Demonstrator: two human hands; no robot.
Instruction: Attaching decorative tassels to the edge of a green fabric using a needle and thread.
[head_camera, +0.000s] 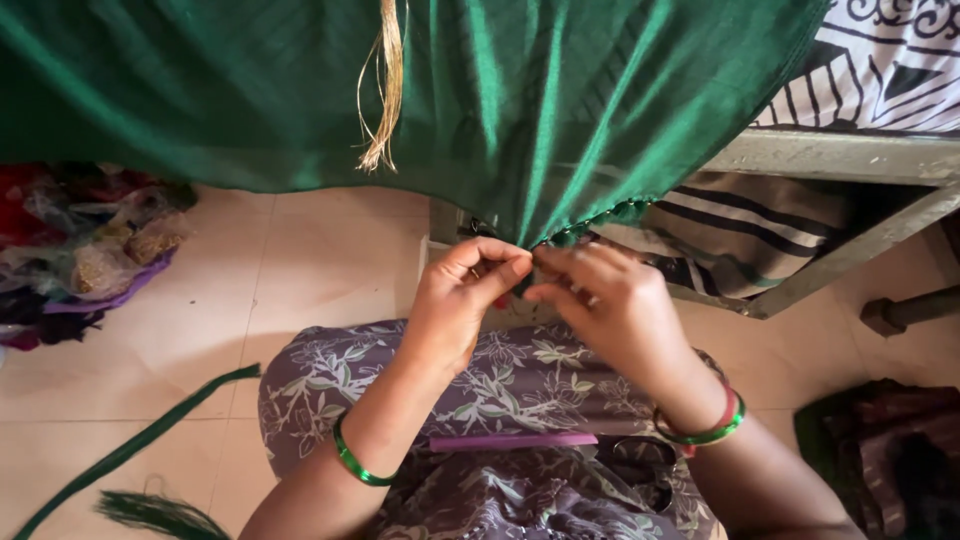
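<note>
Here, the hem corner of the green cloth (560, 150) is pinched between the fingers of the left hand (455, 300) and right hand (610, 300), both clamped on it; the cloth hangs from above, its beaded edge running up-right toward the bed frame (850, 160).

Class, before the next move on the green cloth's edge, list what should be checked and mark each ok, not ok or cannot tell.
1. Both hands on the edge: left hand and right hand pinch the green cloth at its lower tip. Ok.
2. Cloth taut: folds run straight down to the pinch. Ok.
3. Beaded trim visible along the edge right of the hands. Ok.
4. Needle or thread in the fingers: too small to see. Cannot tell.
5. Scissors within reach on the lap, beside a purple strip. Ok.
6. Gold tassel hangs clear of the hands. Ok.
</note>
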